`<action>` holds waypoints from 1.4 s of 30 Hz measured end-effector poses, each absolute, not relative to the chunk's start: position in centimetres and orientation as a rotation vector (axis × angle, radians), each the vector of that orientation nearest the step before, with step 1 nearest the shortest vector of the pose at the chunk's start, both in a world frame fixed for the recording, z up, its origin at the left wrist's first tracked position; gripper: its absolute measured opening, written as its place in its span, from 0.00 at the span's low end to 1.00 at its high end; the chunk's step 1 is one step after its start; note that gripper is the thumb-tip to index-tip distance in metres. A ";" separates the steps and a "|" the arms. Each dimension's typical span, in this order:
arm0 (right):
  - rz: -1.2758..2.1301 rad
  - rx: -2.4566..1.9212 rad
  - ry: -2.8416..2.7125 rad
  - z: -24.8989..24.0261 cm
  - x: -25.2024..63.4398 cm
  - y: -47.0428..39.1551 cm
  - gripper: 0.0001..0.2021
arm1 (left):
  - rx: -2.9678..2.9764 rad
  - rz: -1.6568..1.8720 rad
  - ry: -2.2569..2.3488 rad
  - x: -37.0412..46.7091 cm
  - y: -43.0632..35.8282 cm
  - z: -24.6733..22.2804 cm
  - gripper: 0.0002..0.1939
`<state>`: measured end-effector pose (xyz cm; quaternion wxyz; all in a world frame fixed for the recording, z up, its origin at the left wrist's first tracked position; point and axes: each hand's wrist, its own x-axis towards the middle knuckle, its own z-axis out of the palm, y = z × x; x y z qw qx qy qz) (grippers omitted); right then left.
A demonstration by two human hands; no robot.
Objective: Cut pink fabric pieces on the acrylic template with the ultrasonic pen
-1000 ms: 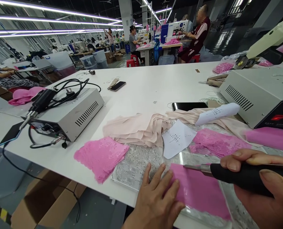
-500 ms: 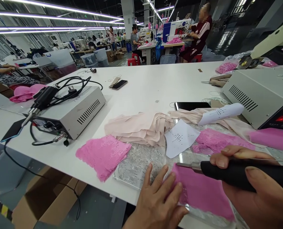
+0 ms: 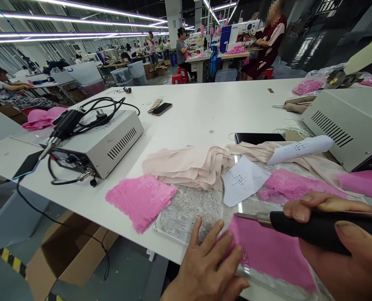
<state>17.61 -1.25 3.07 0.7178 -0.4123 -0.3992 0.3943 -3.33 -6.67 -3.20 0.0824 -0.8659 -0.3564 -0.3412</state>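
Fingers of left hand (image 3: 208,263) spread, laid over nine-o'clock edge of pink cloth (image 3: 276,253), cloth near five. Right hand (image 3: 339,267), four o'clock, curled round black-handled tool (image 3: 314,230); tip at cloth's eleven-o'clock corner, contact unclear. Grey-flecked board (image 3: 190,213), six o'clock, sits just inside rim of white table (image 3: 201,106). Table opens widest toward twelve, beyond beige fabric (image 3: 186,167).

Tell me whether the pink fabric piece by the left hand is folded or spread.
Spread: the pink fabric piece lies flat, without visible folds; the left hand covers part of its left edge.
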 end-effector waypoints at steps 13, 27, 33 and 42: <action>0.911 -0.826 -1.014 1.3 18.2 -1.7 0.07 | -2.621 -0.991 -1.063 -4.0 -7.2 -2.8 0.20; 1.022 -0.836 -1.037 1.6 17.9 -2.4 0.10 | -2.665 -0.954 -1.043 -5.5 -9.0 -4.1 0.20; 1.099 -0.915 -0.985 1.0 18.2 -2.6 0.10 | -2.674 -0.967 -1.070 -6.1 -9.3 -3.8 0.17; 1.071 -0.892 -1.046 1.6 17.7 -3.3 0.12 | -2.683 -0.976 -1.098 -6.2 -9.7 -3.9 0.19</action>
